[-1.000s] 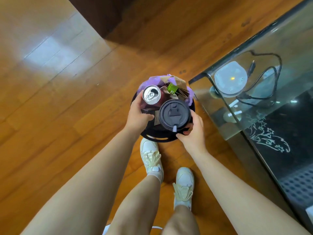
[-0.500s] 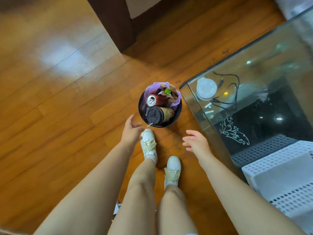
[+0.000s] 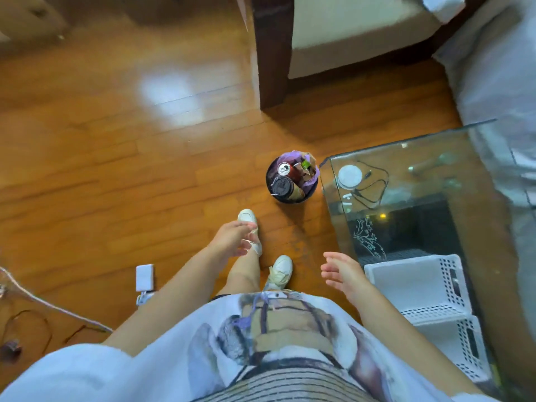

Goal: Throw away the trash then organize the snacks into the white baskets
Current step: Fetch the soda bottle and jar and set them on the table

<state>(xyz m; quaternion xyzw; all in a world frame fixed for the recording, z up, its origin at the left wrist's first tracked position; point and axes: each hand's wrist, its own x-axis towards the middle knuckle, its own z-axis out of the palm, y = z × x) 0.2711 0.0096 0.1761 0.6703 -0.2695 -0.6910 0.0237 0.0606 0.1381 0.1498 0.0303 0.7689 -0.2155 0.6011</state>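
Observation:
A small black trash bin with a purple liner stands on the wooden floor beside the glass table's corner. It is full: a drink can, a cup with a black lid and crumpled wrappers stick out. My left hand hovers near my knee, fingers relaxed, holding nothing. My right hand hangs empty with fingers spread, left of two white perforated baskets on the table's lower shelf. Both hands are well short of the bin.
The glass table carries a round white device with a black cable. A dark wooden furniture leg stands behind the bin. A white charger and cords lie on the floor at left. A bed edge lies at right.
Both hands let go of the bin's contents and pulled back empty. The view rose and drew away from the bin, bringing the baskets and my shirt into sight.

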